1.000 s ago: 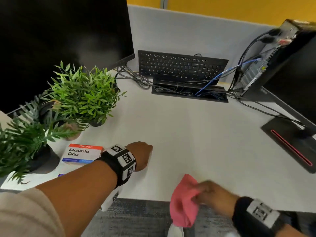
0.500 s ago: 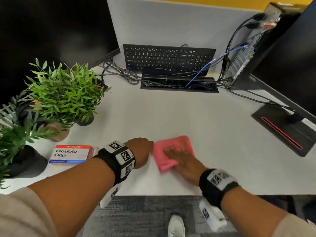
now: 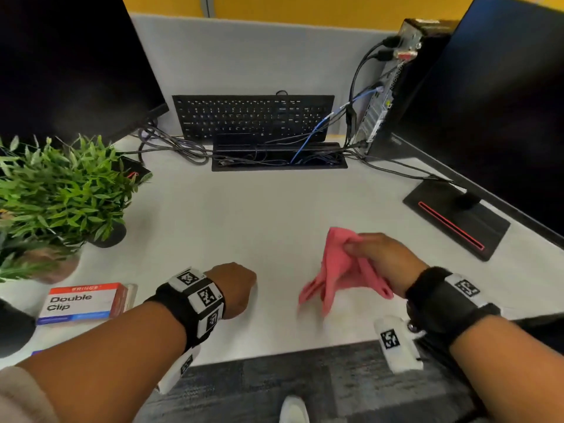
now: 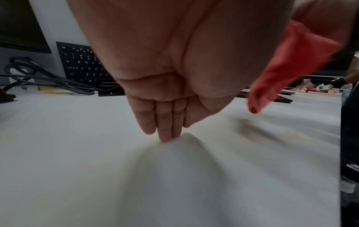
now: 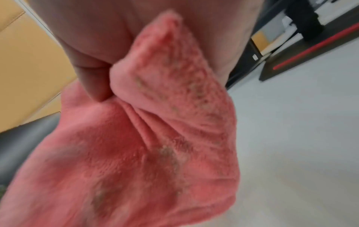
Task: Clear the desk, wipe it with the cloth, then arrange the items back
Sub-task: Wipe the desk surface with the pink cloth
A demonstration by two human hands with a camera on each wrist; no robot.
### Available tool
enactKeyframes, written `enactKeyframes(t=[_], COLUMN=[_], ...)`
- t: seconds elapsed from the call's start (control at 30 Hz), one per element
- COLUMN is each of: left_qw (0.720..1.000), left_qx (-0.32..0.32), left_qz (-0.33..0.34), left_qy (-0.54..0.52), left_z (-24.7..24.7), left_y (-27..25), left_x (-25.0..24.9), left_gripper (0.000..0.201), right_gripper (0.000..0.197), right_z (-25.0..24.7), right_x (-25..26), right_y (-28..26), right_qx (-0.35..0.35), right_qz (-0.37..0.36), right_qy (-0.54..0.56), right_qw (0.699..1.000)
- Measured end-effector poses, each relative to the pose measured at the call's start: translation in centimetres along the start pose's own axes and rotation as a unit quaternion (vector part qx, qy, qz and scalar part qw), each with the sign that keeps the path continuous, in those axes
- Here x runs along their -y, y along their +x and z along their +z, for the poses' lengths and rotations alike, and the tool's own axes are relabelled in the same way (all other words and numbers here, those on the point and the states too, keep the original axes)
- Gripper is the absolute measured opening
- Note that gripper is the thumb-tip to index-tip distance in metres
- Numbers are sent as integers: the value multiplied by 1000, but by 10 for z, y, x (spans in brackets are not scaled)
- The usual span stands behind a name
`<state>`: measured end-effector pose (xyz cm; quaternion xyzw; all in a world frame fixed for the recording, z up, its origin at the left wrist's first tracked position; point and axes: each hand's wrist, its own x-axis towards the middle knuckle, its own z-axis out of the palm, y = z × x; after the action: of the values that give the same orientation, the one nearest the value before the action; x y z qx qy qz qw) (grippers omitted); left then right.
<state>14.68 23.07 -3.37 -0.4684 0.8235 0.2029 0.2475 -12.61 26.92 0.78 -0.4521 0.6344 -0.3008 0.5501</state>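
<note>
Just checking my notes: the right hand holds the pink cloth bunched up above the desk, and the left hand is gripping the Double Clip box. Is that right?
Not quite. The left hand grips nothing: the left wrist view shows its fingertips touching the bare desk, and the head view shows the Double Clip box lying apart to its left. The right hand does hold the pink cloth bunched up above the desk.

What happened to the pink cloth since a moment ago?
Half a second ago the right hand pressed the pink cloth flat on the desk beside the left hand. Now it pinches the cloth, lifted and hanging, further right. The left hand, plants and clip box stayed put.
</note>
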Motion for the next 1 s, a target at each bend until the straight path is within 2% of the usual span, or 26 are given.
enactKeyframes(t=[0.07, 0.13, 0.17, 0.23, 0.3, 0.33, 0.4, 0.43, 0.47, 0.5, 0.53, 0.6, 0.63, 0.7, 0.77, 0.83, 0.9, 1.0], left_qw=[1000, 1000, 999, 999, 998, 998, 997, 997, 996, 996, 996, 995, 995, 993, 990, 987, 986, 988], left_qx=[-2, -7, -11, -27, -36, -38, -41, -41, -39, -37, -35, -34, -32, -35, -53, -69, -80, -88], left_qz=[-13, -28, -33, -39, -43, -47, -56, -58, -61, -66, -71, -76, -81, -98, -114, -125, -125, -108], left_qy=[-8, -11, -12, -14, -20, -26, -40, -44, -46, -47, -50, -52, -53, -60, -68, -74, -71, -67], left_z=[-3, -5, -5, -5, -6, -6, -6, -7, -8, -10, -11, -13, -14, -17, -20, -21, -21, -17], left_y=[7, 14, 16, 19, 23, 24, 26, 27, 27, 26, 25, 20, 17, 14, 11, 7, 4, 0], left_x=[-3, -4, -5, -6, -6, -6, -4, -3, -1, 1, 4, 9, 13, 20, 29, 36, 40, 38], left_gripper=[41, 43, 44, 45, 45, 45, 46, 46, 47, 47, 47, 47, 48, 49, 48, 49, 47, 44], right_gripper=[22, 18, 13, 19, 29, 28, 14, 19, 33, 41, 43, 35, 29, 21, 27, 28, 27, 28], right_z=[-5, -2, 5, 28, 51, 57, 63, 60, 61, 55, 46, 37, 36, 30, 29, 36, 54, 97], right_x=[18, 19, 14, -6, -15, -19, -31, -43, -60, -82, -91, -90, -74, -54, -26, 6, 27, 25], right_y=[32, 52, 62, 78, 65, 50, 19, 4, -12, -25, -30, -36, -39, -29, -2, 33, 68, 92], right_qx=[-32, 6, 29, 86, 139, 130, 160, 177, 172, 185, 217, 269, 266, 205, 107, 39, 29, 83], right_qz=[-16, -26, -5, -4, -15, -25, -44, -53, -81, -144, -150, -66, -5, 45, 19, -25, -31, 7], right_qy=[2, -35, -55, -90, -79, -68, -27, -90, -172, -254, -271, -225, -172, -74, -42, -49, -69, -91], right_qw=[999, 999, 998, 992, 987, 989, 986, 979, 967, 938, 926, 934, 948, 975, 993, 998, 997, 992])
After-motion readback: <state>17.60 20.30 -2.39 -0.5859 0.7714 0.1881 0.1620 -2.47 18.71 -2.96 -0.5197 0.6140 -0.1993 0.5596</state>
